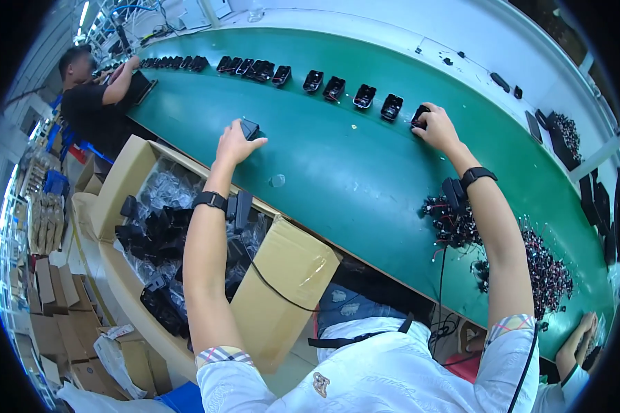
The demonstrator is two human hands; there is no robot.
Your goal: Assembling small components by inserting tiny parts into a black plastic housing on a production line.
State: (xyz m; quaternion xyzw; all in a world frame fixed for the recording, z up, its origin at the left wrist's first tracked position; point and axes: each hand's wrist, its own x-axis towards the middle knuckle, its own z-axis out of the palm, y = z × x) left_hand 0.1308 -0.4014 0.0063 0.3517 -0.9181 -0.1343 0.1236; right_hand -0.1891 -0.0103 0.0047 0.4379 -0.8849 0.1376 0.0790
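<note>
My left hand (234, 144) is over the green table with its fingers and thumb around a black plastic housing (250, 129). Part of that housing is hidden behind the fingers. Farther right, my right hand (439, 128) grips another black housing (418, 118) at the near end of a row. Several similar open-topped black housings (364, 96) stand spaced out in that row, which runs away to the far left. Small parts inside them are too fine to make out.
A cardboard box (110, 199) of black plastic parts and clear bags stands beside the green table (324, 179). Piles of small wired components (544, 272) lie near my right arm. Another person (89, 96) works at the far left; someone's hands (585, 330) show at lower right.
</note>
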